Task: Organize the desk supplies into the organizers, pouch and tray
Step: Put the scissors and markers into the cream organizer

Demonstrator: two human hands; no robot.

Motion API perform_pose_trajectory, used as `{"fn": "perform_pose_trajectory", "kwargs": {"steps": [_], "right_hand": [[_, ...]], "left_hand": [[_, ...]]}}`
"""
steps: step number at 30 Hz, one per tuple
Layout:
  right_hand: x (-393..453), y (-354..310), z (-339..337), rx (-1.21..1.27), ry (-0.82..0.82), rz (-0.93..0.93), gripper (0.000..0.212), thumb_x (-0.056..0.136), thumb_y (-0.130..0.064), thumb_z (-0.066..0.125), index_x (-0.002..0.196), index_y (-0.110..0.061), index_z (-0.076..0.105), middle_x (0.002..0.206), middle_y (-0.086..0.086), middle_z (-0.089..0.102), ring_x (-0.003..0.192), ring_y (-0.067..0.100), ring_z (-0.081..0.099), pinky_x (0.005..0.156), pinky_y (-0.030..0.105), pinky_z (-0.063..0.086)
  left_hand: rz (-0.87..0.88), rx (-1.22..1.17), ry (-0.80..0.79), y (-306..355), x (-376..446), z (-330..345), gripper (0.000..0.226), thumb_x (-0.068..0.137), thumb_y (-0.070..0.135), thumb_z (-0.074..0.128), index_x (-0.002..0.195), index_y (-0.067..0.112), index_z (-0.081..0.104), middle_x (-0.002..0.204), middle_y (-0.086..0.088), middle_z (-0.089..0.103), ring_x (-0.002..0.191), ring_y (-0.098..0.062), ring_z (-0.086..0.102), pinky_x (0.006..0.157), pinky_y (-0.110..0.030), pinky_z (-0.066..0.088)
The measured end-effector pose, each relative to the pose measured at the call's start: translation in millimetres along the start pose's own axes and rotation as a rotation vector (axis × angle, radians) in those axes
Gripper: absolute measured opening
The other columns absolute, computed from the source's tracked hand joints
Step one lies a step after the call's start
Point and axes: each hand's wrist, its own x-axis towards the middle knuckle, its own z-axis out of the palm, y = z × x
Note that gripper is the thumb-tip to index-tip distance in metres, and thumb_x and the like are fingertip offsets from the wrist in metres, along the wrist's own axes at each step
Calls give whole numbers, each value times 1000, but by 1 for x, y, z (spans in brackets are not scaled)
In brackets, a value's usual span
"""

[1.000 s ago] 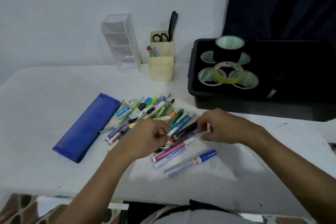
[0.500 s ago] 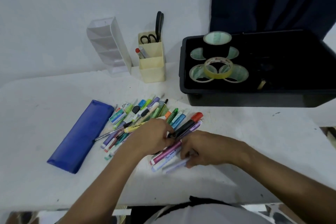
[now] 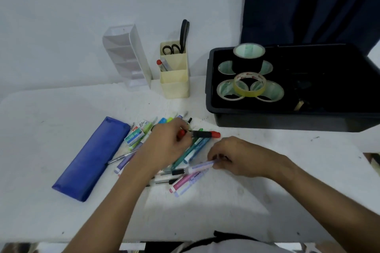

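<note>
A heap of several coloured pens and markers point(image 3: 191, 150) lies on the white desk in front of me. My left hand point(image 3: 166, 146) rests over the heap and grips a black marker with a red cap point(image 3: 203, 134). My right hand point(image 3: 236, 156) pinches the end of a lilac marker point(image 3: 199, 167) at the heap's right side. A blue zip pouch point(image 3: 90, 158) lies closed to the left. A small green-and-white staples box point(image 3: 134, 137) sits by the pouch.
A clear tiered organizer point(image 3: 131, 57) and a cream organizer point(image 3: 174, 76) holding scissors point(image 3: 181, 39) stand against the wall. A black tray point(image 3: 292, 121) with several tape rolls point(image 3: 249, 86) sits at the right. The desk's near edge runs across the bottom.
My left hand lifted the red-capped black marker toward the heap's far side. My right hand shifted right and took hold of the lilac marker. The camera tilted slightly.
</note>
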Motion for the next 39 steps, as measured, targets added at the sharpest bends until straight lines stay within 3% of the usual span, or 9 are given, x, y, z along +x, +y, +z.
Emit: {"fn": "perform_pose_trajectory", "kwargs": {"steps": [5, 9, 13, 17, 21, 23, 26, 32, 39], "right_hand": [[18, -9, -52, 169, 202, -35, 26, 89, -27, 65, 115, -28, 62, 100, -12, 65, 86, 3, 60, 73, 21, 52], [55, -20, -104, 317, 430, -106, 33, 88, -22, 67, 120, -21, 62, 102, -5, 68, 90, 7, 65, 78, 21, 56], [104, -24, -145, 490, 686, -110, 13, 82, -11, 69, 92, -19, 66, 94, -1, 69, 85, 13, 69, 73, 20, 54], [149, -18, -161, 426, 837, -42, 12, 81, -10, 70, 93, -9, 68, 90, 1, 69, 80, 16, 68, 65, 10, 47], [178, -8, -153, 370, 828, -24, 7, 86, -11, 66, 86, -4, 68, 82, 6, 68, 72, 22, 63, 66, 17, 50], [190, -1, -144, 347, 808, -8, 14, 88, -11, 63, 83, -1, 69, 80, 13, 70, 74, 28, 64, 74, 33, 54], [201, 6, -134, 314, 801, 7, 20, 89, -12, 62, 73, -3, 68, 74, 12, 70, 74, 27, 65, 68, 30, 50], [218, 18, -125, 322, 708, 67, 16, 88, -9, 60, 77, -7, 71, 81, 10, 71, 78, 23, 65, 70, 28, 52], [219, 18, -119, 287, 710, 86, 16, 88, -8, 60, 97, -5, 73, 93, 12, 72, 85, 22, 63, 77, 26, 49]], "left_hand": [[-40, -192, 330, 0, 20, -54, 7, 85, 25, 67, 91, 25, 69, 72, 4, 68, 68, -14, 62, 67, -27, 50], [-10, -126, 517, 8, 51, -100, 7, 85, 27, 66, 91, 28, 65, 75, 11, 66, 73, -8, 63, 67, -8, 45], [14, 5, 574, 17, 89, -125, 17, 87, 26, 62, 102, 19, 67, 80, 8, 65, 73, -8, 61, 64, -3, 39], [23, 65, 513, 17, 124, -126, 22, 88, 25, 57, 105, 14, 66, 74, 10, 62, 63, -3, 58, 57, -2, 37], [4, 94, 434, 8, 150, -116, 23, 90, 23, 56, 109, 13, 65, 79, 7, 64, 60, -3, 57, 56, -2, 40], [-1, 136, 383, 2, 161, -109, 24, 90, 25, 55, 108, 13, 65, 87, -2, 70, 73, -14, 63, 69, -19, 50], [-24, 184, 306, -5, 172, -99, 22, 89, 25, 54, 102, 11, 65, 90, -8, 71, 78, -24, 64, 74, -38, 55], [-34, 212, 240, -14, 185, -87, 19, 88, 28, 55, 96, 16, 66, 90, -6, 70, 75, -23, 62, 65, -30, 51], [-19, 183, 231, -24, 187, -82, 21, 89, 20, 57, 106, 12, 67, 93, -7, 71, 85, -24, 64, 77, -37, 54]]}}
